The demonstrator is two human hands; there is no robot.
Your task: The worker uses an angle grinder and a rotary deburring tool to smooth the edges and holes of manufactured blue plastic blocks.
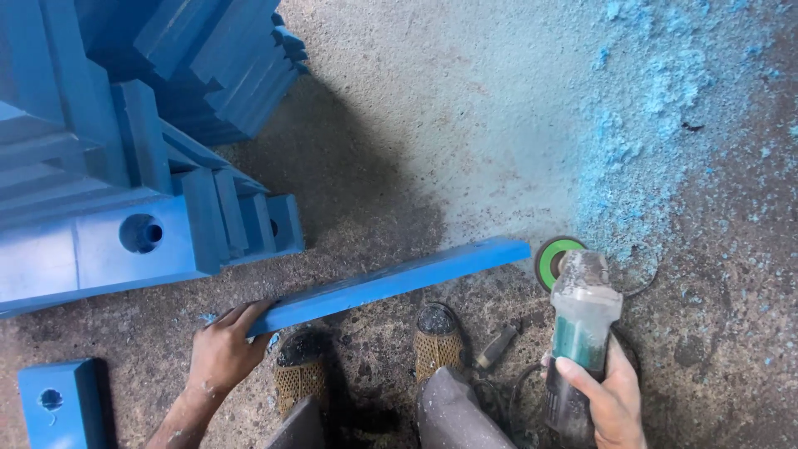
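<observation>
**Blue strip held to the grinder on a dusty floor**

Head view: the left hand (223, 351) is closed over the near end of a long blue strip (391, 283), pressing it down near the floor's lower left, seemingly to keep it steady; the strip slants up and right, its far end just beside the green disc (552, 259) of an angle grinder (579, 333); the right hand (611, 395) wraps the grinder's body near the floor's lower right, fingers curled round it, disc pointed at the strip's end; whether disc and strip touch cannot be told. Two mesh shoes (436, 345) stand between the hands, just behind the strip. A stack of blue blocks (141, 166) fills the upper left corner; one drilled block (62, 403) lies apart at the lower left. Blue dust (657, 125) spreads across the concrete floor (432, 125) beyond the disc, toward the upper right.
</observation>
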